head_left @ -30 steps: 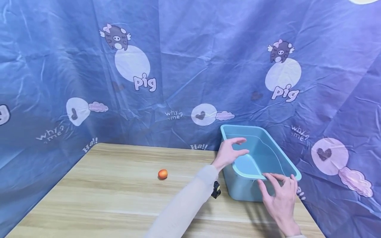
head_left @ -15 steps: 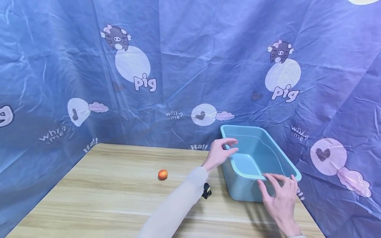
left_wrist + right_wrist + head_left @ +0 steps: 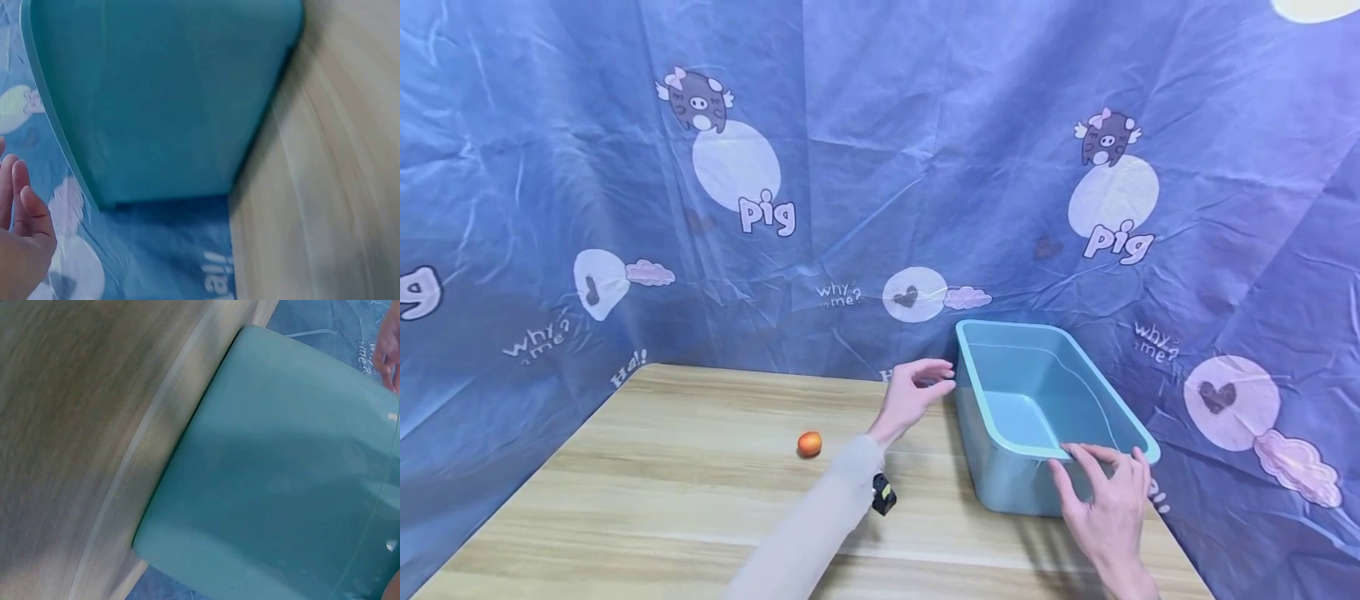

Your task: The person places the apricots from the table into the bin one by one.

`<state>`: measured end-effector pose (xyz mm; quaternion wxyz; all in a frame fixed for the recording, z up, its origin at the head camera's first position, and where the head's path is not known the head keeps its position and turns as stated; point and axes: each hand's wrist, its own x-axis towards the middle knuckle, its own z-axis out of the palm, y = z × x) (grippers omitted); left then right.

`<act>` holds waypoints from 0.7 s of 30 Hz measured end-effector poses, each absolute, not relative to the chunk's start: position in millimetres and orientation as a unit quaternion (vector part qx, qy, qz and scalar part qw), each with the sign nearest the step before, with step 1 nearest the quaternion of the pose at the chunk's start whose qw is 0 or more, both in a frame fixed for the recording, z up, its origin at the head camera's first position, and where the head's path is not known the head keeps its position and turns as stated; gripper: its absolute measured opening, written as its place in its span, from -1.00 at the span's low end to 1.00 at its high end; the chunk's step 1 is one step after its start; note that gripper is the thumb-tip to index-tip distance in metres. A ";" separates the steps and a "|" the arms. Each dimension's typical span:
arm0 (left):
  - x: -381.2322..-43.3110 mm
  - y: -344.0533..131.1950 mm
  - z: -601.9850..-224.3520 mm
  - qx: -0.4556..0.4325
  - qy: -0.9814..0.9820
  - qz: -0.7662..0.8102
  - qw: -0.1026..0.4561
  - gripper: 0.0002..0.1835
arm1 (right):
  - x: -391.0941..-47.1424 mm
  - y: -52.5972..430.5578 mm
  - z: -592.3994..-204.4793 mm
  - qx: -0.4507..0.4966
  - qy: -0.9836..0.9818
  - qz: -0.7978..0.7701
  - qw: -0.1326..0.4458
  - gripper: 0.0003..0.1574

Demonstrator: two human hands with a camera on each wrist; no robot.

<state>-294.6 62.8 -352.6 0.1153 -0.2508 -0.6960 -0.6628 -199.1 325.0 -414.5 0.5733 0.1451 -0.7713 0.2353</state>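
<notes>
A deep teal plastic bin [image 3: 1007, 483] stands upright on the table's right side, its inside bare where it shows. At the bin's near rim, my right hand [image 3: 1108, 508] pinches the edge, fingers over the rim and thumb outside. My left hand [image 3: 910, 396] hovers just left of the bin, fingers loosely bent and nothing held; the left wrist view also shows this hand [image 3: 22, 244] beside the bin wall [image 3: 162, 112]. Left of that forearm lies a small orange oval fruit [image 3: 809, 443], its exact kind unclear. Only a sliver of the right hand shows in the right wrist view.
The wooden table [image 3: 647, 483] reaches back to a blue printed cloth [image 3: 850, 183] that hangs behind and on both sides. A black wrist device [image 3: 883, 493] sits under the left sleeve. The bin stands close to the cloth at the right.
My left hand has moved left, from above the bin's left rim to outside it, with its fingers bent a little closer together. The right hand, bin and orange fruit keep their places.
</notes>
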 end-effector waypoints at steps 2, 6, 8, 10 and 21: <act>-294.2 53.6 -356.5 -0.244 -0.700 -0.662 0.114 -0.71 | -199.1 325.1 -415.6 0.145 -0.770 0.234 0.575 -0.29; -295.8 37.2 -365.8 -0.233 -0.713 -0.652 0.112 -0.71 | -200.2 325.3 -417.0 0.147 -0.769 0.236 0.576 -0.29; -295.8 30.3 -369.3 -0.230 -0.716 -0.649 0.112 -0.71 | -199.9 326.1 -416.6 0.148 -0.769 0.236 0.576 -0.29; -296.3 23.8 -372.8 -0.225 -0.716 -0.651 0.115 -0.72 | -199.4 326.8 -416.5 0.148 -0.769 0.235 0.576 -0.29; -316.9 -14.2 -417.1 -0.179 -0.724 -0.657 0.113 -0.71 | -198.7 326.6 -416.6 0.148 -0.771 0.238 0.572 -0.31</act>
